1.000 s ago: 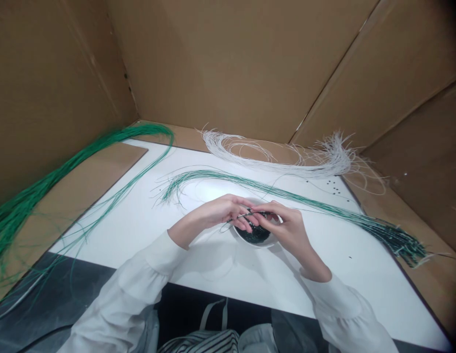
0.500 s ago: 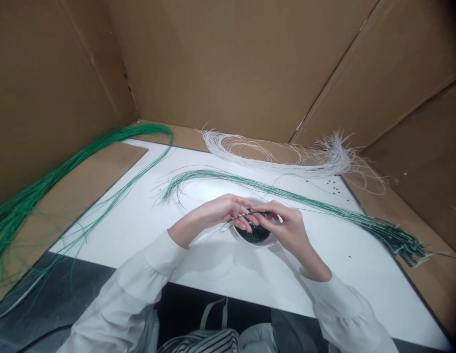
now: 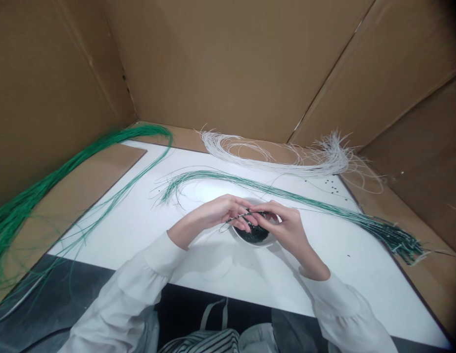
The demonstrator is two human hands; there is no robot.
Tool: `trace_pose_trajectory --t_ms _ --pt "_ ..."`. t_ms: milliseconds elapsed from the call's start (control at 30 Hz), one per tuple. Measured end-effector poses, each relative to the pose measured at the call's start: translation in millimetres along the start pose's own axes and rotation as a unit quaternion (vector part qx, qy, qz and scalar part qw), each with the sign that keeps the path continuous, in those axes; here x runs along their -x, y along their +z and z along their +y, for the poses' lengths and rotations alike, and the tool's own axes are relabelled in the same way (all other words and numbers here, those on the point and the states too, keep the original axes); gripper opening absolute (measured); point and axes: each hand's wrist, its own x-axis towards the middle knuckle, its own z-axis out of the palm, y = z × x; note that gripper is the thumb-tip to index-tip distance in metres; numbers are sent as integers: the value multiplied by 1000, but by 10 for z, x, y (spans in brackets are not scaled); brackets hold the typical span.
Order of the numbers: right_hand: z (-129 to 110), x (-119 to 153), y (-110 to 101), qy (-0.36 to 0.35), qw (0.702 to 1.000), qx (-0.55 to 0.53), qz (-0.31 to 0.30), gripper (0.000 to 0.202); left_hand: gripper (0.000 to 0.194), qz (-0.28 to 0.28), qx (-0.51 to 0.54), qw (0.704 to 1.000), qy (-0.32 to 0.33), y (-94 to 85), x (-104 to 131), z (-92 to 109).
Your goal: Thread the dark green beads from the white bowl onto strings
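Note:
A white bowl point(image 3: 264, 244) stands on the white table, filled with small black beads point(image 3: 255, 236). Above it, both hands meet at a thin dark strand point(image 3: 231, 220) that looks strung with black beads; its looped tail hangs out to the left. My left hand point(image 3: 229, 211) is palm up, fingers half curled, with the strand across them. From the right, my right hand point(image 3: 286, 223) pinches the strand between thumb and forefinger, and its other fingertips are partly hidden. Single beads are too small to make out between the fingers.
Behind the bowl lies a bundle of green strands point(image 3: 264, 185) with dark beaded ends point(image 3: 396, 240) at right. Coiled white strands point(image 3: 279, 165) lie farther back, and loose green strands point(image 3: 77, 157) at left. Several stray beads point(image 3: 332, 186) dot the table. Brown panels point(image 3: 228, 63) enclose the far side.

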Motion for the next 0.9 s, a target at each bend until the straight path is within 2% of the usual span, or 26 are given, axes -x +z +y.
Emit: trace_pose_trajectory --t_ms 133,333,567,800,900 --pt "6 1 3 0 1000 -4 0 12 33 -4 5 1000 1 2 -7 -8" --pt "1 -1 6 -2 1000 -2 0 12 24 -11 23 1000 6 20 7 9" --pt "-14 2 2 11 1000 -5 -2 13 24 -11 -12 1000 17 22 10 8" --pt "3 -15 -73 19 998 -51 -7 36 17 40 -87 995 37 -6 -3 -36" --pt "56 -24 -151 47 995 -88 -5 31 16 64 -70 995 42 -20 -1 -32"
